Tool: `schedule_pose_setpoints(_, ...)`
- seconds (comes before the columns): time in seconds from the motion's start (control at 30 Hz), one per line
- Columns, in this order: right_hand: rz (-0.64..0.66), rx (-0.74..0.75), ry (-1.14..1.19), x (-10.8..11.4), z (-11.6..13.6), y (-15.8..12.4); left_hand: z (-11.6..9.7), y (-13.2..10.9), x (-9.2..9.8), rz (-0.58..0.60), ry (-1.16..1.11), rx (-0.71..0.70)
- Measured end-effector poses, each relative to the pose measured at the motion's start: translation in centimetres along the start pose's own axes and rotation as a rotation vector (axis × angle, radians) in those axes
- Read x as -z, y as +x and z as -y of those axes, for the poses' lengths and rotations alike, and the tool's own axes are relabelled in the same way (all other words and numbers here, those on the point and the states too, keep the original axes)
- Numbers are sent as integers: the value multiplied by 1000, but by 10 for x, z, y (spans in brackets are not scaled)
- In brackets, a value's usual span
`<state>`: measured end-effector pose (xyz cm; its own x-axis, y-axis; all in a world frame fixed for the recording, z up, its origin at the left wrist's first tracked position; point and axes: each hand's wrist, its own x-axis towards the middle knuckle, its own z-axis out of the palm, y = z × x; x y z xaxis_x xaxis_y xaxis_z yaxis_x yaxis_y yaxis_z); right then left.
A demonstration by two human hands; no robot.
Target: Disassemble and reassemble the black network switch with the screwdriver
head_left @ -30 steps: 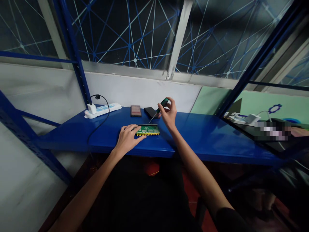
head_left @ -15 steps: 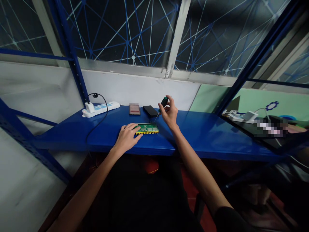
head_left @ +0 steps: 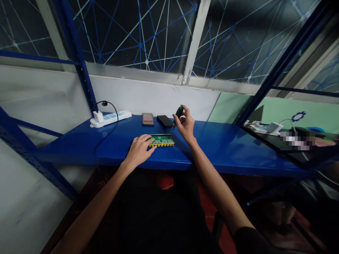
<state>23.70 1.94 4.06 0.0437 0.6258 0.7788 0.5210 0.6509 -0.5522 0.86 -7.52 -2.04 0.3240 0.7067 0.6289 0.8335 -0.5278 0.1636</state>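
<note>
A green circuit board with a row of yellow-edged ports [head_left: 162,141] lies near the front of the blue table. Over its left end rests my left hand [head_left: 141,147], fingers spread and thumb along the near edge, holding it against the tabletop. My right hand [head_left: 186,125] grips the dark green handle of a screwdriver [head_left: 179,112] above the board's right side. The thin shaft slants down to the left, and its tip is at the board's far right corner; whether it touches a screw is too small to tell.
Behind the board lie a black box [head_left: 164,121] and a small brown-framed flat case [head_left: 147,119]. A white power strip [head_left: 111,118] with a plugged-in adapter and black cable [head_left: 116,114] sits at the left. Blue shelf posts frame the table [head_left: 225,148]; chargers and cables [head_left: 272,127] are at the right.
The screwdriver handle and my right fingers have shifted very slightly left. My left hand and the circuit board stay in place.
</note>
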Motion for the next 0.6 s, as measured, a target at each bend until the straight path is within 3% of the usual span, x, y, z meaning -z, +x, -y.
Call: schedule_pose_setpoints(0.6, -41, 106, -124, 1, 11, -5, 0, 0, 0, 12, -3, 9)
